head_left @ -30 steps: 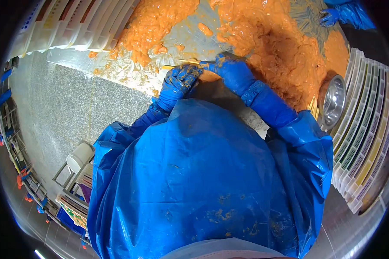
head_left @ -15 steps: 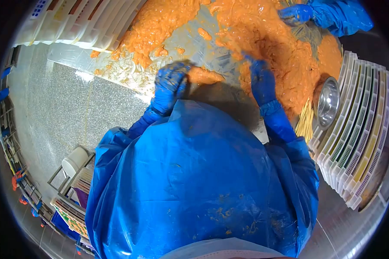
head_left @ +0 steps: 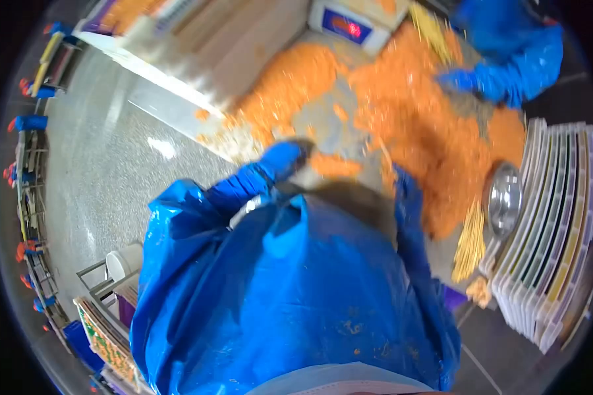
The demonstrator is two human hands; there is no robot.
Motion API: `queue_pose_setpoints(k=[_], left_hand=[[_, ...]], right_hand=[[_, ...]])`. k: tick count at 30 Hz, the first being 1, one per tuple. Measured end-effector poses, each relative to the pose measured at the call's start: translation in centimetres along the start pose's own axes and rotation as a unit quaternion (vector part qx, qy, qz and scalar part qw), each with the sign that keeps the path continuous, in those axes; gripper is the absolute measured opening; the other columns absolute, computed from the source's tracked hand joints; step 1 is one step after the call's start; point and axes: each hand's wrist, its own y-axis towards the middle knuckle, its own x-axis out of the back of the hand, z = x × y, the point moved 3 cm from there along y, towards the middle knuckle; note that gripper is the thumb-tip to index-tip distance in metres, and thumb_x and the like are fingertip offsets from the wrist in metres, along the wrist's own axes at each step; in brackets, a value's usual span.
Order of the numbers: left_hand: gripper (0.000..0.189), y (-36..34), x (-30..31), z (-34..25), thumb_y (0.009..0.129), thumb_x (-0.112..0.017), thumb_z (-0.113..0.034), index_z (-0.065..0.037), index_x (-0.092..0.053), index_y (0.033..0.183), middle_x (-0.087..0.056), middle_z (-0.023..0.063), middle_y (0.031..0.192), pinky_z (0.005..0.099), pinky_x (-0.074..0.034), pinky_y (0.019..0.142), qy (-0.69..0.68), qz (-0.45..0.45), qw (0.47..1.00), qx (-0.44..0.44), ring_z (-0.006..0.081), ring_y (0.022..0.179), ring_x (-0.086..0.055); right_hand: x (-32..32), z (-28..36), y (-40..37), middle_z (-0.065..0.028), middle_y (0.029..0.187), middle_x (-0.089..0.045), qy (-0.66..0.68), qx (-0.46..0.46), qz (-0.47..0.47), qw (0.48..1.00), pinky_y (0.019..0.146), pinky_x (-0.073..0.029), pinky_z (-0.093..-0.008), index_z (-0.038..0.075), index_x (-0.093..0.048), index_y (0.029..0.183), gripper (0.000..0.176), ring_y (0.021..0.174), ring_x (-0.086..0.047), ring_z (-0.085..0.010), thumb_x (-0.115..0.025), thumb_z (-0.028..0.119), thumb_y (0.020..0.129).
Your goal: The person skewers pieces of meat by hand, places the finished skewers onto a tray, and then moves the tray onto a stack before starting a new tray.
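Both of my hands wear blue gloves. My left hand (head_left: 283, 159) is over the near edge of the metal table, beside a small strip of orange meat (head_left: 335, 165); its fingers are blurred and partly hidden. My right hand (head_left: 407, 181) is at the near left side of the large pile of orange meat (head_left: 435, 131), with a thin pale stick (head_left: 385, 153) rising from its fingertips. Another orange heap (head_left: 296, 82) lies farther left. A bundle of thin sticks (head_left: 470, 245) rests to the right of the pile.
A metal bowl (head_left: 505, 201) stands beside stacked plastic trays (head_left: 550, 230) at the right. Across the table are a scale with a red display (head_left: 349, 27), more sticks (head_left: 431, 33) and a co-worker's gloved hand (head_left: 460, 80). Stacked crates (head_left: 244, 46) stand at the upper left.
The view has shifted, bringing the scale and far sticks into sight. A thin stick now shows at my right hand. My left hand has turned, with its fingers less visible.
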Motion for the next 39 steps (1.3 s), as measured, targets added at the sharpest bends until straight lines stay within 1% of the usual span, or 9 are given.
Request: queue_pose_setpoints(k=[1, 5, 10, 17, 24, 29, 31, 35, 39], left_hand=[[0.036, 0.3, 1.0, -0.8, 0.08, -0.062, -0.013, -0.006, -0.067, 0.115, -0.065, 0.019, 0.117, 0.0415, -0.05, 0.09, -0.255, 0.037, 0.956, 0.141, 0.0379, 0.106, -0.062], [0.025, 0.5, 3.2, -2.5, 0.081, -0.07, -0.021, -0.007, -0.068, 0.101, -0.067, 0.0186, 0.094, 0.0397, -0.052, 0.078, -0.069, 0.189, 0.971, 0.132, 0.0331, 0.088, -0.067], [0.016, 0.4, 6.9, -4.9, 0.085, -0.073, -0.011, -0.003, -0.063, 0.095, -0.064, 0.007, 0.087, 0.0322, -0.049, 0.079, -0.293, 0.072, 0.941, 0.155, 0.0158, 0.084, -0.059], [0.014, 2.4, 32.3, -9.0, 0.089, -0.07, -0.01, -0.009, -0.059, 0.097, -0.055, -0.0025, 0.092, 0.0195, -0.042, 0.064, -0.415, -0.147, 0.892, 0.099, 0.0038, 0.079, -0.052], [0.014, -0.3, 54.4, 5.6, 0.092, -0.067, -0.019, -0.008, -0.062, 0.098, -0.055, -0.0029, 0.076, 0.0216, -0.038, 0.059, -0.324, -0.452, 0.82, 0.136, 0.0075, 0.065, -0.048], [0.02, 2.1, 57.0, 18.7, 0.093, -0.066, -0.024, -0.005, -0.064, 0.1, -0.064, 0.0025, 0.083, 0.0256, -0.051, 0.067, -0.455, -0.437, 0.765, 0.128, 0.0115, 0.075, -0.061], [0.028, 3.8, 53.6, 18.1, 0.094, -0.065, -0.026, -0.003, -0.063, 0.11, -0.068, 0.007, 0.095, 0.0268, -0.054, 0.074, -0.537, -0.282, 0.765, 0.216, 0.0145, 0.083, -0.065], [0.034, 3.7, 53.2, 10.6, 0.097, -0.06, -0.02, 0.001, -0.06, 0.123, -0.067, 0.0114, 0.114, 0.0288, -0.054, 0.087, -0.393, -0.107, 0.91, 0.069, 0.0175, 0.098, -0.066], [0.02, 3.7, 59.4, 17.7, 0.095, -0.06, -0.007, 0.001, -0.067, 0.112, -0.069, 0.0114, 0.109, 0.03, -0.053, 0.091, -0.145, -0.24, 0.959, 0.044, 0.0205, 0.103, -0.065]], right_hand=[[-0.8, -0.7, -0.7, -0.0139, 0.121, -0.064, 0.026, -0.013, -0.005, 1.0, 0.092, -0.049, -0.0367, 0.006, -0.063, 0.123, 0.03, 0.11, -0.061, -0.0262, -0.051, 0.009, 0.095], [-2.0, 0.6, -2.6, -0.0129, 0.118, -0.065, 0.038, -0.003, -0.058, 0.998, 0.094, -0.047, -0.0354, 0.005, -0.062, 0.124, 0.031, 0.109, -0.061, -0.0253, -0.051, 0.008, 0.095], [-4.4, 1.6, -3.1, -0.015, 0.114, -0.065, 0.097, -0.06, -0.057, 0.992, 0.091, -0.048, -0.035, 0.003, -0.062, 0.123, 0.03, 0.103, -0.061, -0.025, -0.052, 0.007, 0.095], [-7.3, 5.3, -1.3, -0.0159, 0.114, -0.066, 0.028, -0.062, -0.031, 0.997, 0.091, -0.048, -0.0365, 0.003, -0.063, 0.122, 0.031, 0.105, -0.062, -0.0279, -0.052, 0.008, 0.093], [-9.8, 5.0, -0.1, -0.0164, 0.115, -0.066, -0.037, -0.101, -0.089, 0.99, 0.093, -0.048, -0.0395, 0.003, -0.065, 0.12, 0.031, 0.105, -0.062, -0.0314, -0.052, 0.017, 0.095], [-10.6, 7.1, 0.1, -0.0159, 0.113, -0.067, -0.073, -0.129, -0.141, 0.979, 0.092, -0.048, -0.0399, 0.002, -0.065, 0.118, 0.031, 0.104, -0.063, -0.0302, -0.052, 0.019, 0.095], [-10.9, 6.7, 0.2, -0.0157, 0.112, -0.068, -0.06, -0.146, -0.149, 0.976, 0.092, -0.048, -0.0397, 0.002, -0.066, 0.117, 0.031, 0.103, -0.063, -0.0297, -0.052, 0.019, 0.095], [-12.0, 3.8, -0.1, -0.0152, 0.111, -0.068, -0.03, -0.153, -0.182, 0.971, 0.09, -0.049, -0.0389, 0.003, -0.067, 0.115, 0.03, 0.102, -0.063, -0.0296, -0.05, 0.016, 0.095], [-11.9, 4.8, 0.0, -0.0148, 0.107, -0.069, -0.047, -0.141, -0.206, 0.967, 0.088, -0.05, -0.0384, 0.003, -0.068, 0.114, 0.03, 0.097, -0.065, -0.0293, -0.049, 0.016, 0.094]])
